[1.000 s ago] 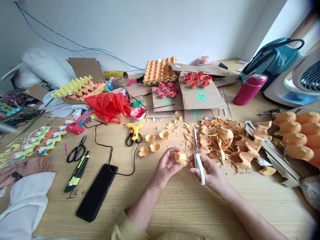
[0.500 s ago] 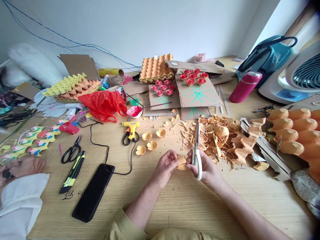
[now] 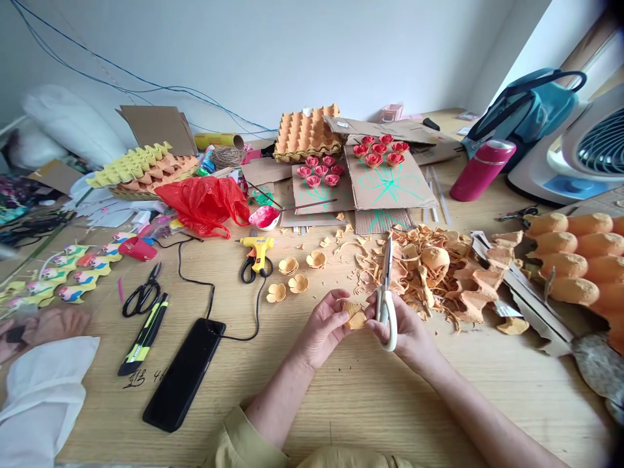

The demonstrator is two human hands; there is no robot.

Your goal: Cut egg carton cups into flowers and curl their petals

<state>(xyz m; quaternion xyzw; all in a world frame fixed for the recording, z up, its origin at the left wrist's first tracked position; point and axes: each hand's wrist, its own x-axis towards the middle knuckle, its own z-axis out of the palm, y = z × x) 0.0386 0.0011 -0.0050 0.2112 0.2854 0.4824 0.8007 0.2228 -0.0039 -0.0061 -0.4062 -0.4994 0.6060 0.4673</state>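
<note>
Left hand (image 3: pixel 319 333): fingers pinch an orange cup (image 3: pixel 355 317), thumb on the side facing the person. The cup is held over the bench (image 3: pixel 234 383), in front of the person and between the two hands; part of it is covered by the left fingers. Right hand (image 3: pixel 407 331): fingers wrapped about the white handles of the scissors (image 3: pixel 387 292); thumb and fingertips are at the cup's right edge, apparently touching it. Blades point away from the person, together or nearly so, clear of the cup.

Beyond the left hand: petal cups (image 3: pixel 298 283) in four spots, openings up, close to one another; one spot looks like a stack. Beyond the right hand: a heap of orange scraps (image 3: pixel 412 253). Right end of the bench: egg tray (image 3: pixel 565 263), domes upward.

Left of the petal cups: yellow glue gun (image 3: pixel 258 252), its cord (image 3: pixel 258 312) running to a black slab (image 3: pixel 185 374). Left of the slab, a knife (image 3: pixel 143 335) lies just beside black shears (image 3: pixel 141 296).

Farther back: cardboard (image 3: pixel 390 185) with green lines, bearing red flowers (image 3: pixel 373 160); a red dish (image 3: pixel 264 218); a red bag (image 3: pixel 202 205). Right rear: a magenta bottle (image 3: pixel 482 170) near the fan (image 3: pixel 560 169). Left edge: a co-worker's hand (image 3: pixel 63 328), blurred, finger state cannot be told.
</note>
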